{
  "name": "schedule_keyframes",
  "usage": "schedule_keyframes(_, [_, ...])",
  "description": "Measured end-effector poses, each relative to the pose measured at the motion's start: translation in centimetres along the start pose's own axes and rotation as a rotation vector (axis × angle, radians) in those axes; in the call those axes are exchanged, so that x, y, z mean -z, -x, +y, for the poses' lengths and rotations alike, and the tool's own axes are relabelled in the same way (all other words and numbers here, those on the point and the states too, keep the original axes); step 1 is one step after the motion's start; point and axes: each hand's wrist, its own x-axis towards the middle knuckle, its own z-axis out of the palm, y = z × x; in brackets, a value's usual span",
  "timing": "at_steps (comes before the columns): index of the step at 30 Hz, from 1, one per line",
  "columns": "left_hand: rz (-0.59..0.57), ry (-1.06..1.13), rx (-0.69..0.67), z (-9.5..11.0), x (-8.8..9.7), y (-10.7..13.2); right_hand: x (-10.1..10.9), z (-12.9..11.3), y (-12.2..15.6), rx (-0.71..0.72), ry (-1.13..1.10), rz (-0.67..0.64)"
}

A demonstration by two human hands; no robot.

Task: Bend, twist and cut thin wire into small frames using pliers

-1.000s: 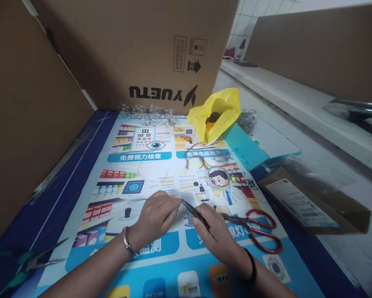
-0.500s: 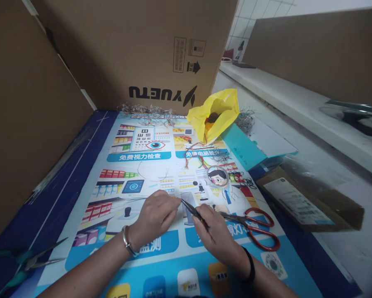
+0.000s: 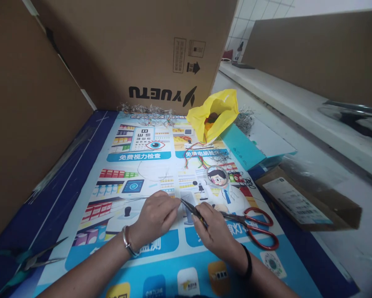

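Thin pale wire (image 3: 131, 199) runs leftward from under my left hand (image 3: 156, 217), whose fingers are pinched together around it. Slim black-handled pliers (image 3: 190, 208) are gripped in my right hand (image 3: 213, 227). Their tip meets the fingertips of my left hand, and whatever sits between the jaws is too small to make out. Just right of my right hand lie scissors with red handles (image 3: 240, 219), flat on the printed sheet (image 3: 161, 265). A loose curve of fine wire (image 3: 140, 174) rests on the sheet beyond my left hand.
Teal-handled pliers (image 3: 29, 261) lie at the lower left. A yellow bag (image 3: 227, 109) spills coloured cords, near a turquoise box (image 3: 243, 147). Small dark rings (image 3: 247, 182) and tangled wire bits (image 3: 142, 109) lie farther back. Cardboard walls (image 3: 126, 45) and a small carton (image 3: 297, 203) border the sheet.
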Motion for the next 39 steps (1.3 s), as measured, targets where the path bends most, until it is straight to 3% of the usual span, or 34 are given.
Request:
schedule_keyframes(11, [-0.098,0.251,0.362,0.56,0.27,-0.72,0.31,0.06,-0.61,-0.127,-0.3,-0.082])
schedule_keyframes(17, [-0.161,0.361,0.49,0.64,0.34,-0.81,0.43,0.01,-0.61,-0.153,-0.311,-0.089])
schedule_keyframes(39, [-0.142,0.321,0.474,0.52,0.2,-0.83,0.62,-0.16,-0.74,-0.182,-0.345,-0.108])
